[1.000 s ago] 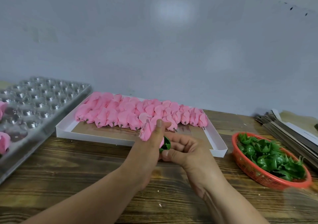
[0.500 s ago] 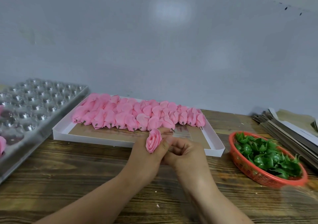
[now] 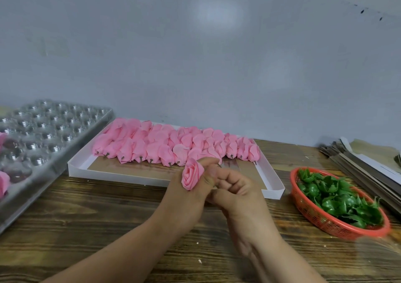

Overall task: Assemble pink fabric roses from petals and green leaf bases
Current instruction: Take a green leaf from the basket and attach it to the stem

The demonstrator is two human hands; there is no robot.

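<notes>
My left hand point(image 3: 191, 193) grips a pink fabric rose point(image 3: 192, 175), its bloom turned toward me, just in front of the white tray. My right hand point(image 3: 236, 192) is curled against the left one at the rose's underside; the green leaf base is hidden between the hands. Several pink rose heads point(image 3: 173, 147) with short stems lie in rows in the shallow white tray point(image 3: 271, 175). A red mesh basket point(image 3: 321, 222) at the right holds several green leaf bases point(image 3: 338, 198).
A clear plastic blister tray point(image 3: 54, 135) with round cavities stands at the left, with finished pink roses point(image 3: 3, 181) in its near cavities. Flat cardboard strips point(image 3: 364, 169) are stacked at the far right. Everything rests on a wooden table point(image 3: 97, 222) against a grey wall.
The rose has been turned up so its bloom faces me. The green base seen a second ago at my right fingers is now hidden between the hands.
</notes>
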